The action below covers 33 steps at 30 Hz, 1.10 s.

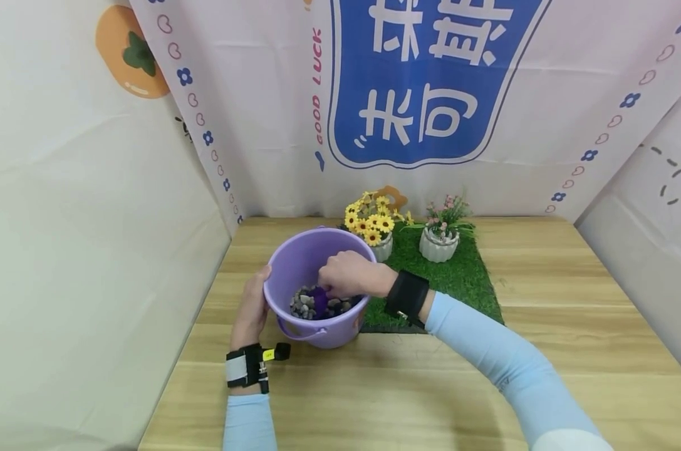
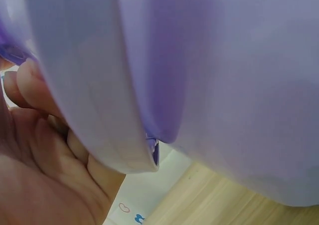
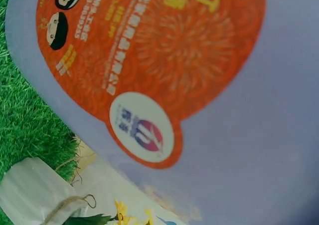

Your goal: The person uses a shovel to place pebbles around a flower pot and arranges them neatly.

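A purple plastic bucket stands on the wooden table, left of centre. Grey and white pebbles cover its bottom. My left hand holds the bucket's left side, thumb at the rim; in the left wrist view my fingers curl under the rim of the bucket. My right hand reaches in over the right rim, fingers curled down onto a dark purple scoop that lies among the pebbles. The right wrist view shows only the bucket's outer wall and its orange sticker; my right hand is out of view there.
A green turf mat lies just right of the bucket. On it stand a white pot of yellow flowers and a white pot of pink flowers. Printed cloth walls close in the table at the back and both sides.
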Motion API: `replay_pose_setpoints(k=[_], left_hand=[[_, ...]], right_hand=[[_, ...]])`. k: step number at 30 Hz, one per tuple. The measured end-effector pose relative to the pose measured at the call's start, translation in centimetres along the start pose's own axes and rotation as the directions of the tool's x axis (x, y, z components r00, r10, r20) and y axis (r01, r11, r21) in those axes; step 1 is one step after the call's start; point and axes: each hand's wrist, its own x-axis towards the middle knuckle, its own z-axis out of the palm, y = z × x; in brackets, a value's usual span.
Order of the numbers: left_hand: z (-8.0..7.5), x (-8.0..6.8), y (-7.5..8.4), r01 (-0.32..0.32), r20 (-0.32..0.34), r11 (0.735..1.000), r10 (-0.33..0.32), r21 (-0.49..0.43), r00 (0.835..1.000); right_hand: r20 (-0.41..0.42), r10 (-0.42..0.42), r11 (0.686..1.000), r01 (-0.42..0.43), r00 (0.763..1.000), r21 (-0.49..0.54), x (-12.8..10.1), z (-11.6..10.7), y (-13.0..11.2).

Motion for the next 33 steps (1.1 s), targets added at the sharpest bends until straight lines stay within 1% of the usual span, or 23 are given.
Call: replay_pose_setpoints(k=[5,11,14,17,19,25,30,33], left_hand=[[0.1,0.1,0.0,0.000,-0.013,1.000,0.000,0.001,1.000],[0.5,0.1,0.2,-0.011,0.015,1.000,0.012,-0.007,1.000],[0.7,0.1,0.3,-0.023,0.011,1.000,0.023,-0.011,1.000],[0.7,0.1,0.3,-0.025,-0.003,1.000,0.025,-0.016,1.000],[0.6,0.0,0.3,-0.020,-0.010,1.000,0.020,-0.016,1.000],[0.3,-0.1,0.5,-0.005,-0.023,1.000,0.004,-0.022,1.000],[0.1,-0.1,0.3,-0.006,0.010,1.000,0.006,-0.017,1.000],[-0.1,-0.3,0.1,-0.009,0.013,1.000,0.009,-0.020,1.000]], right_hand=[[0.001,-0.024,0.997,0.024,1.000,0.076,-0.3,-0.5,0.3],[0.007,-0.048,0.990,0.047,0.999,0.133,-0.9,-1.1,0.8],[0.001,-0.053,0.987,0.053,0.999,0.153,-1.2,-1.3,1.0],[-0.016,-0.071,0.982,0.073,0.997,0.173,-1.5,-1.7,1.2],[-0.034,-0.074,0.975,0.079,0.997,0.206,-1.8,-2.0,1.5],[-0.096,-0.027,0.945,0.057,0.995,0.321,-2.3,-2.9,2.3],[-0.110,-0.009,0.945,0.044,0.994,0.323,-2.5,-3.0,2.2],[-0.123,-0.009,0.949,0.047,0.992,0.311,-2.5,-2.8,1.9]])
